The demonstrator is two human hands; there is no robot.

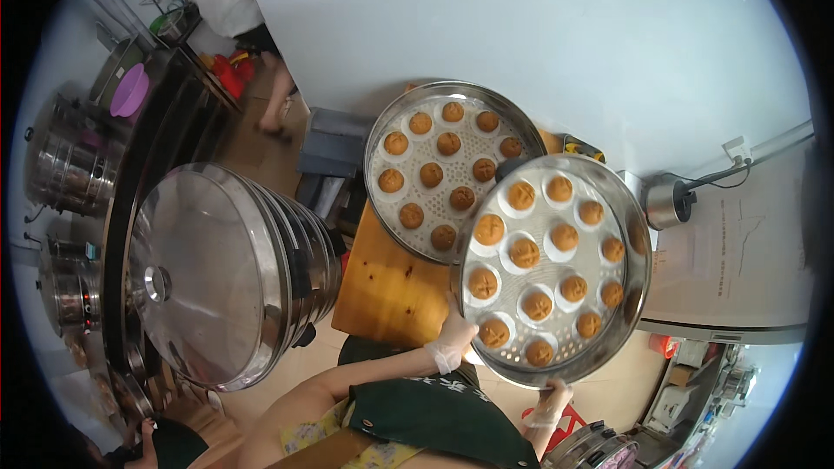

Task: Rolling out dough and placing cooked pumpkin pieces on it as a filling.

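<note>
Mostly the big steamer stack (261, 278) with its shiny lid (195, 274) fills the left side; its lower tiers are hidden behind the lid, and the black counter behind it is partly covered too. Next in size, the near tray (630, 208) of round orange buns is held tilted up in both hands, in front of the wooden desk (382, 282). It overlaps the lower right rim of the far tray (391, 113), which lies on the desk with its own buns. The left hand (452, 343), in a thin clear glove, grips the near tray at its lower left rim, fingers closed on the edge. The right hand (552, 404), also gloved, holds the bottom rim; its fingers are partly hidden under the tray, but they look closed on it. A dark green apron (434, 421) hides the forearms' lower part. Smaller things are hard to make out: a pink bowl (129, 91) far left, a metal cup (665, 204) right of the trays.
</note>
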